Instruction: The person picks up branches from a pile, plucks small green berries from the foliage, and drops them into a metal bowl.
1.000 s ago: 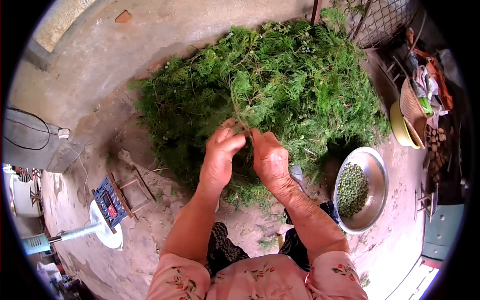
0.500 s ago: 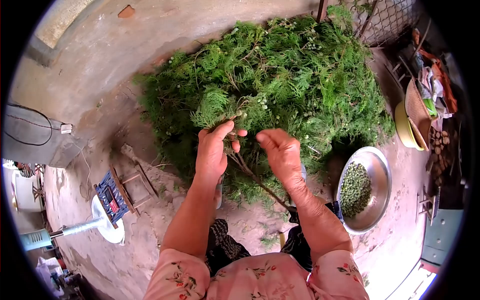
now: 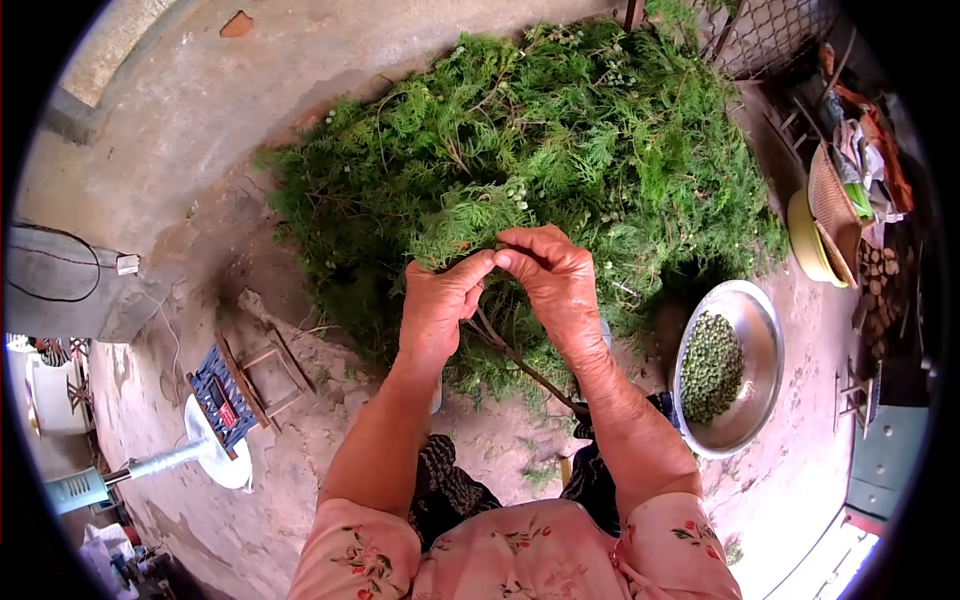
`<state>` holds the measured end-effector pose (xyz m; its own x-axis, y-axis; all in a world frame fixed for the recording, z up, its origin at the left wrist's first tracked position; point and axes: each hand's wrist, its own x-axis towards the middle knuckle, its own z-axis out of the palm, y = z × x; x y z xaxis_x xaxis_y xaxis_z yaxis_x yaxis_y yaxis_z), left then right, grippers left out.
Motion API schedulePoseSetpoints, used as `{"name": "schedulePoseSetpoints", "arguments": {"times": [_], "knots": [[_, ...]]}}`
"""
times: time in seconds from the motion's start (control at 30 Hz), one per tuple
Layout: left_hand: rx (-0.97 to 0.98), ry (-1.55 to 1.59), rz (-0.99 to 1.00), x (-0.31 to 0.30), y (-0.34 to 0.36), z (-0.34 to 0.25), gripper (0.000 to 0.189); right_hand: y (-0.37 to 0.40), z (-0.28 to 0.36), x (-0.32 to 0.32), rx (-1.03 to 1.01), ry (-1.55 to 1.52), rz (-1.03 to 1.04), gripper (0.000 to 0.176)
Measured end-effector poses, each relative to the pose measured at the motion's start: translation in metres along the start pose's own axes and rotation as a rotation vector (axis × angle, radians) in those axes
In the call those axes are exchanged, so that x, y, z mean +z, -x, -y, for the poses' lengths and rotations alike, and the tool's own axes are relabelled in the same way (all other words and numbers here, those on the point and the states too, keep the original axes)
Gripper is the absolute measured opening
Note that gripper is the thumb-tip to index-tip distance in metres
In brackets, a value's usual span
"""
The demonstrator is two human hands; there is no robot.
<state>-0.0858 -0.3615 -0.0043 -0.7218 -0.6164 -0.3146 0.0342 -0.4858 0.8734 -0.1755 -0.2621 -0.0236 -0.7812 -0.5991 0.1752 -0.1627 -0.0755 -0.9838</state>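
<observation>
A green conifer sprig [image 3: 465, 225] with a brown stem is pinched in my left hand [image 3: 437, 305], in front of a large heap of cut green branches [image 3: 600, 150]. The fingertips of my right hand [image 3: 556, 285] meet those of my left at the sprig; whatever they pinch is too small to make out. The bare stem [image 3: 520, 362] slants down to the right below my hands. Off to the right, a metal basin [image 3: 764, 370] holds many small round green cones [image 3: 710, 370].
A small stool [image 3: 225, 395] with a woven seat and a white fan base [image 3: 225, 455] stand at the left. Yellow and woven baskets [image 3: 808, 240] lie at the right, beside bags and a pile of brown lumps [image 3: 880, 290]. A wall rises behind the heap.
My right hand has moved left and up, so its fingertips now meet my left hand's at the sprig. The sprig's leafy end has shifted slightly to the right.
</observation>
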Motion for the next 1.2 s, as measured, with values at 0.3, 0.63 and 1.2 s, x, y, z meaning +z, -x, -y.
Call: {"name": "schedulePoseSetpoints", "arguments": {"times": [0.3,0.63,1.2], "knots": [[-0.107,0.005,0.078,0.0,0.004,0.001,0.015,-0.004,0.008,-0.014,0.416,-0.244,0.102,0.014],[-0.032,0.192,-0.043,0.001,-0.002,0.007,0.014,-0.008,0.021,-0.033,0.439,-0.694,0.035,0.014],[-0.084,0.122,-0.022,0.018,0.002,0.012,0.023,0.012,0.016,-0.006,0.483,-0.564,-0.1,0.021]]}}
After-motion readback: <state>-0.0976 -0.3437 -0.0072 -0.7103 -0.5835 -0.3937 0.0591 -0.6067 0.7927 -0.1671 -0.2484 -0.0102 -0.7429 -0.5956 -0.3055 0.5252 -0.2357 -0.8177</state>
